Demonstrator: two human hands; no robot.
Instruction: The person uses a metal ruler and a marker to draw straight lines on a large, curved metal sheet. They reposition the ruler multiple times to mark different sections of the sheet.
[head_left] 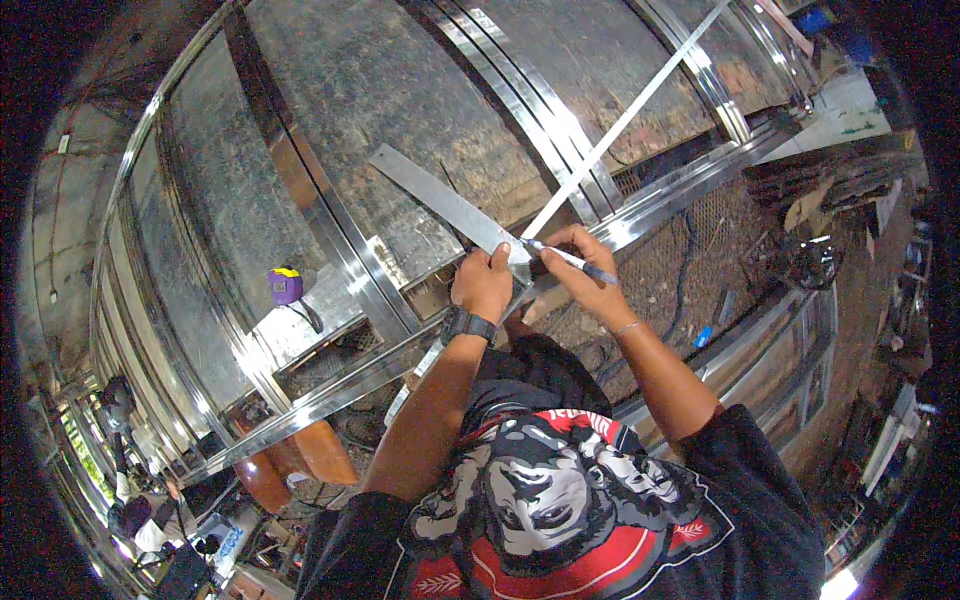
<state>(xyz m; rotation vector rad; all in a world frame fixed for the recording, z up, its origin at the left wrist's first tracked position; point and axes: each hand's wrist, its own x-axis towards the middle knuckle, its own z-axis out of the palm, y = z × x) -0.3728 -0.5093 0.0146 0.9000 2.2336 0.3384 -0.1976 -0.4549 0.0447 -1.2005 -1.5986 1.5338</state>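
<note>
My left hand [482, 287] is closed on the near end of a flat metal ruler-like blade [432, 196], thumb on top. From there the blade points to the far left over the work surface. In my right hand [588, 280] is a white and dark blue pen [568, 259], its tip near the blade's end. A long, thin, light metal strip [625, 125] meets the blade there and runs to the far right. Whether the left fingers also grip the strip is hidden.
Polished metal bars cross the worn dark board [400, 90], bordered by a shiny front rail [660, 205]. A purple and yellow tape measure [286, 287] lies to the left. A blue object [703, 337] is on the ground at right. Another person [150, 515] is at the lower left.
</note>
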